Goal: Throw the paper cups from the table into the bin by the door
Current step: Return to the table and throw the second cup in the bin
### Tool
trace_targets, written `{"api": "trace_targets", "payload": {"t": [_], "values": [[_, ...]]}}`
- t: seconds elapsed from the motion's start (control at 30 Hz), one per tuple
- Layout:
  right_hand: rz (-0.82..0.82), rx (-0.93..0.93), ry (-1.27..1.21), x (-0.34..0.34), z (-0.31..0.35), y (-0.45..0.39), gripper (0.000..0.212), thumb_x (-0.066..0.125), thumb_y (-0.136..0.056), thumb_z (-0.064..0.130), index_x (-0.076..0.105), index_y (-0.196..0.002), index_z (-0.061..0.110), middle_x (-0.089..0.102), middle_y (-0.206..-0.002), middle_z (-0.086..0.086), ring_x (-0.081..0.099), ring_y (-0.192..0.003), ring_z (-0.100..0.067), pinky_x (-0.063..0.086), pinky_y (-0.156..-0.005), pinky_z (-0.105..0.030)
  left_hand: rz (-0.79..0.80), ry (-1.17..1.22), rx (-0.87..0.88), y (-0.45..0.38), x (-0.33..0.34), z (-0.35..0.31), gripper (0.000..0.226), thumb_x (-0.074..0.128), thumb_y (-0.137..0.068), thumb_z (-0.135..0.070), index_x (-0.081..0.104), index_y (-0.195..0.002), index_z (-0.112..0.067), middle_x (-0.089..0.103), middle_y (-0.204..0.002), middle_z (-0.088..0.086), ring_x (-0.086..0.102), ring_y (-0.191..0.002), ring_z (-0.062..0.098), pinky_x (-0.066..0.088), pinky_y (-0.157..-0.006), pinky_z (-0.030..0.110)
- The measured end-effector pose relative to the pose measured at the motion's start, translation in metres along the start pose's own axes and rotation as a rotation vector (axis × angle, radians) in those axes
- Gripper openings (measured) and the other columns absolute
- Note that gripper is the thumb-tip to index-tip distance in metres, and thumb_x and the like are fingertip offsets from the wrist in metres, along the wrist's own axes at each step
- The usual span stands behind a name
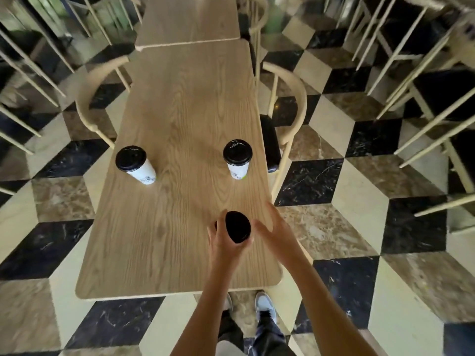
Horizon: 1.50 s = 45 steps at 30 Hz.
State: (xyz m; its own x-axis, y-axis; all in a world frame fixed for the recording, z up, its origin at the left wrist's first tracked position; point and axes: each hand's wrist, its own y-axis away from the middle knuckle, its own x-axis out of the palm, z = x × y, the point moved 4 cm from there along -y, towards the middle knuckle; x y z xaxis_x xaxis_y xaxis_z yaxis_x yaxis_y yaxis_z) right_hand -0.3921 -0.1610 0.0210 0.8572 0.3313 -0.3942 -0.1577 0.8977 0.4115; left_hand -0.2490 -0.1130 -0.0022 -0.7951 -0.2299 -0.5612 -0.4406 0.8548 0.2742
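Three white paper cups with black lids are over a long wooden table (pixel 167 227). One cup (pixel 135 164) stands at the left side and another cup (pixel 237 158) at the right side, both upright. Near the table's front right, my left hand (pixel 222 244) is wrapped around the third cup (pixel 237 227), whose body is hidden under my fingers. My right hand (pixel 273 228) hovers just right of that cup, fingers spread, holding nothing. No bin or door is in view.
Curved wooden chairs stand at the table's left (pixel 88 98) and right (pixel 290 104) sides. A second table (pixel 190 19) adjoins at the far end. More chairs and stools crowd the right side (pixel 424 86). The floor is a checkered marble pattern. My shoes show below the table edge.
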Motion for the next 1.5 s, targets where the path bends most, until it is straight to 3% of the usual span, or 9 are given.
{"api": "trace_targets", "payload": {"t": [0.27,0.4,0.6,0.73,0.87,1.07,1.17,1.33,1.5], "values": [[-0.004,-0.053,-0.010,-0.009,0.004,-0.009,0.069,0.052,-0.093,0.045,0.022,-0.154,0.029,0.037,-0.157,0.002,0.039,-0.138,-0.015,0.028,-0.096,-0.020,-0.001,0.390,-0.031,-0.018,-0.023,-0.024,0.076,0.087,-0.065,-0.035,0.047,-0.130,-0.036,0.060,-0.119,-0.014,0.063,-0.110,0.008,0.049,-0.077,0.009],[-0.038,-0.133,-0.024,-0.023,0.015,-0.008,0.066,0.054,-0.094,0.042,0.029,-0.151,0.023,0.050,-0.145,0.000,0.047,-0.118,-0.003,0.034,-0.082,-0.006,0.067,0.803,-0.092,-0.022,-0.034,-0.046,0.064,0.084,-0.069,-0.025,0.060,-0.128,-0.026,0.071,-0.123,0.002,0.071,-0.112,0.019,0.058,-0.089,0.035],[-0.175,-0.200,-0.172,-0.061,0.032,0.005,0.060,0.061,-0.093,0.038,0.040,-0.146,0.022,0.057,-0.118,0.015,0.061,-0.102,-0.003,0.043,-0.074,-0.002,0.215,0.986,-0.056,-0.016,-0.033,-0.092,0.052,0.077,-0.081,-0.009,0.061,-0.129,-0.020,0.079,-0.107,-0.005,0.073,-0.106,0.018,0.059,-0.084,0.035],[-0.276,-0.209,-0.284,-0.092,0.042,0.021,0.064,0.063,-0.092,0.040,0.038,-0.148,0.021,0.061,-0.126,0.001,0.064,-0.108,-0.014,0.055,-0.089,-0.030,0.321,0.995,0.000,-0.004,-0.028,-0.128,0.054,0.079,-0.078,-0.006,0.060,-0.128,-0.019,0.078,-0.111,-0.001,0.073,-0.108,0.020,0.059,-0.090,0.038],[-0.431,-0.209,-0.330,-0.124,0.040,0.056,0.064,0.063,-0.091,0.040,0.038,-0.148,0.022,0.059,-0.127,0.002,0.064,-0.102,-0.004,0.053,-0.079,-0.016,0.472,0.931,0.085,0.012,-0.016,-0.162,0.059,0.082,-0.071,-0.016,0.062,-0.127,-0.024,0.076,-0.117,0.002,0.073,-0.109,0.018,0.056,-0.095,0.040],[-0.727,-0.169,-0.330,-0.173,0.003,0.146,0.063,0.061,-0.093,0.038,0.036,-0.149,0.021,0.054,-0.137,-0.003,0.062,-0.112,-0.016,0.055,-0.090,-0.031,0.730,0.755,0.194,0.075,0.030,-0.205,0.079,0.084,-0.062,-0.030,0.059,-0.136,-0.018,0.073,-0.125,0.008,0.072,-0.111,0.019,0.057,-0.090,0.034],[-0.876,-0.110,-0.333,-0.201,-0.028,0.204,0.065,0.061,-0.093,0.039,0.035,-0.149,0.020,0.053,-0.140,-0.006,0.059,-0.119,-0.020,0.051,-0.099,-0.040,0.904,0.651,0.258,0.125,0.067,-0.225,0.059,0.082,-0.064,-0.031,0.069,-0.121,-0.028,0.077,-0.118,0.001,0.073,-0.108,0.014,0.058,-0.083,0.025],[-1.160,-0.018,-0.387,-0.245,-0.095,0.314,0.063,0.064,-0.092,0.035,0.039,-0.147,0.018,0.059,-0.125,-0.001,0.066,-0.106,-0.017,0.054,-0.092,-0.035,1.148,0.485,0.348,0.229,0.139,-0.248,0.050,0.078,-0.076,-0.029,0.064,-0.124,-0.035,0.069,-0.131,-0.004,0.063,-0.123,0.013,0.046,-0.108,0.037],[-1.370,0.057,-0.448,-0.291,-0.170,0.427,0.063,0.065,-0.092,0.033,0.039,-0.147,0.017,0.056,-0.134,-0.006,0.060,-0.117,-0.025,0.052,-0.097,-0.045,1.341,0.420,0.429,0.354,0.215,-0.262,0.056,0.079,-0.078,-0.028,0.061,-0.130,-0.035,0.072,-0.126,-0.008,0.067,-0.119,0.010,0.051,-0.097,0.028]]}}
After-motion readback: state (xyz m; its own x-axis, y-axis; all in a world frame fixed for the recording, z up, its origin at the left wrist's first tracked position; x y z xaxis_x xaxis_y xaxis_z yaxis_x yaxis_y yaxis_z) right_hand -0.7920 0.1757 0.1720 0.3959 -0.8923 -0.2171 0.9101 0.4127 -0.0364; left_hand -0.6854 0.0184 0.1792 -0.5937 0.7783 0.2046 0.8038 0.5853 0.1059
